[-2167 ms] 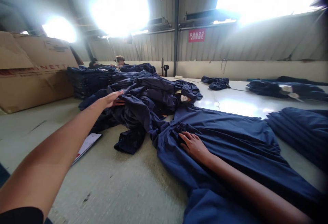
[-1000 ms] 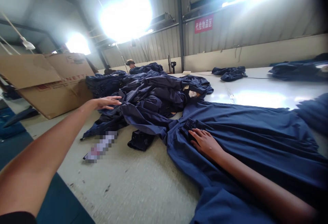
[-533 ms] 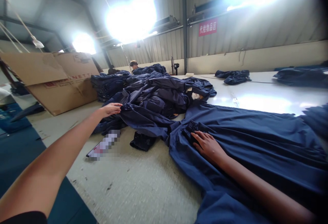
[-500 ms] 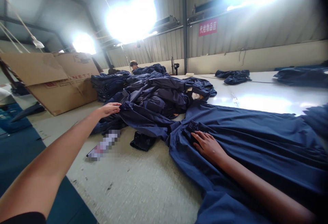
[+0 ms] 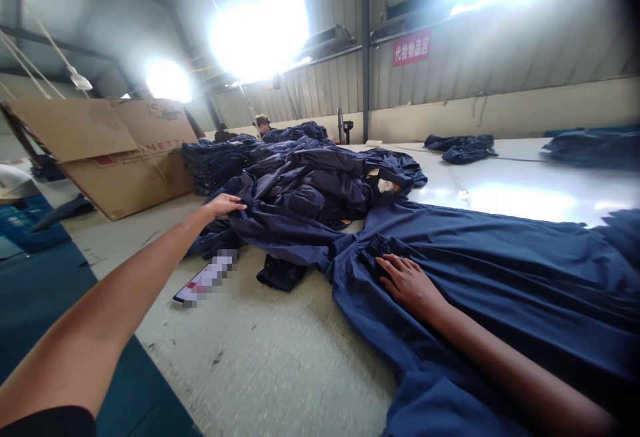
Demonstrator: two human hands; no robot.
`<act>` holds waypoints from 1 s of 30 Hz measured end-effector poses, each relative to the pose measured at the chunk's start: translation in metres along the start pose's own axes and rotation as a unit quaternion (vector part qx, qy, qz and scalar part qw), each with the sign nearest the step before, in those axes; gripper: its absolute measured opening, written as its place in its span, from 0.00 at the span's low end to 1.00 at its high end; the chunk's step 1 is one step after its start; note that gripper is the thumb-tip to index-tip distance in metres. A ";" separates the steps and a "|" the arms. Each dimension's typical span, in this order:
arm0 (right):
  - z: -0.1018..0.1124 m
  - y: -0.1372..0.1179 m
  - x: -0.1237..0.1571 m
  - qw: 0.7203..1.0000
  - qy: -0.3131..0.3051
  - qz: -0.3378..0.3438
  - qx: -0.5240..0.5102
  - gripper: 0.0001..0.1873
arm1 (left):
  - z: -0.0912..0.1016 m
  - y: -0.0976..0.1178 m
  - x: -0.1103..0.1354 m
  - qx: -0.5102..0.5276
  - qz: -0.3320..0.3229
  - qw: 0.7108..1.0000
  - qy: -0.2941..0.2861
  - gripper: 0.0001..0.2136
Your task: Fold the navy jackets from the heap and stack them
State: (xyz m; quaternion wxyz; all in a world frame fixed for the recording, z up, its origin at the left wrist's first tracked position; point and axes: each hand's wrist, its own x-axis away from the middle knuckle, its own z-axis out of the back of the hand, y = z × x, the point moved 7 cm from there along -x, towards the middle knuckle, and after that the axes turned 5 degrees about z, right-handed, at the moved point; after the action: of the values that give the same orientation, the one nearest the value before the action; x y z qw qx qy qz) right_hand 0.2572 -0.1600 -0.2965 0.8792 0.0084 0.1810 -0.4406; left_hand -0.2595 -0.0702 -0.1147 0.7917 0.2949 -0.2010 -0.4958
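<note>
A navy garment lies spread over the right side of the table, with gathered elastic near its middle. My left hand pinches the end of its sleeve, which stretches out to the left. On the gathered part, my right hand rests flat, palm down, fingers stretched out. Behind the sleeve rises a heap of dark navy garments. A dark folded cloth piece sits below the sleeve on the pale table.
An open cardboard box stands at the back left. A phone-like flat thing, partly blurred out, lies near the left hand. More navy garments lie at the far right. A person is behind the heap. A blue crate stands left.
My left hand has shifted slightly right and up in view, and the sleeve hangs a little slacker. My right hand stays on the garment. The camera view has moved slightly.
</note>
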 end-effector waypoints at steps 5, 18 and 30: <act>0.006 0.000 0.000 1.000 -0.009 -0.008 0.000 0.26 | 0.007 0.056 0.027 0.018 -0.070 0.997 -0.013 0.28; 0.090 -0.047 -0.068 0.771 0.039 -0.066 -0.633 0.25 | -0.156 0.196 0.192 0.130 -0.264 0.911 -0.290 0.23; 0.192 -0.008 -0.049 0.645 0.245 -0.233 -0.685 0.05 | -0.154 0.199 0.275 -0.056 -0.578 0.810 0.081 0.39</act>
State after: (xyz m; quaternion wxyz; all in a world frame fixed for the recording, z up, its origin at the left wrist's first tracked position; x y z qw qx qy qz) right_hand 0.2836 -0.1605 -0.0993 0.4260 -0.5312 0.6358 -0.3636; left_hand 0.0847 -0.2109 -0.0894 0.3872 0.3509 0.0999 -0.8467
